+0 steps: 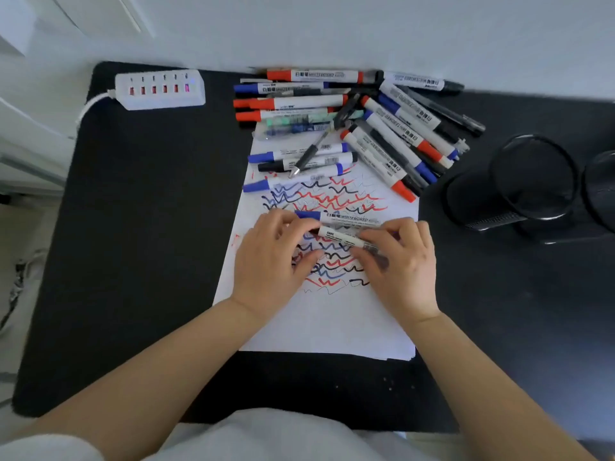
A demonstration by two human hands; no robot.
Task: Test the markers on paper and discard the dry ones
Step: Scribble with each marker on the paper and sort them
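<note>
A white sheet of paper (327, 321) lies on the black desk, covered with red, blue and black squiggles. Over it, my left hand (271, 261) and my right hand (401, 261) both grip one white whiteboard marker (342, 237) held level between them; the left hand's fingers pinch its left end, the right hand wraps the other end. A blue-capped whiteboard marker (336, 217) lies on the paper just beyond my fingers. Several more markers (299, 159) lie across the top of the sheet.
Piles of red, blue and black markers (392, 134) and pens crowd the desk's far edge by the wall. Two black mesh pen cups (519, 184) stand at the right. A white power strip (159, 89) sits far left. The black desk (143, 227) ends at left.
</note>
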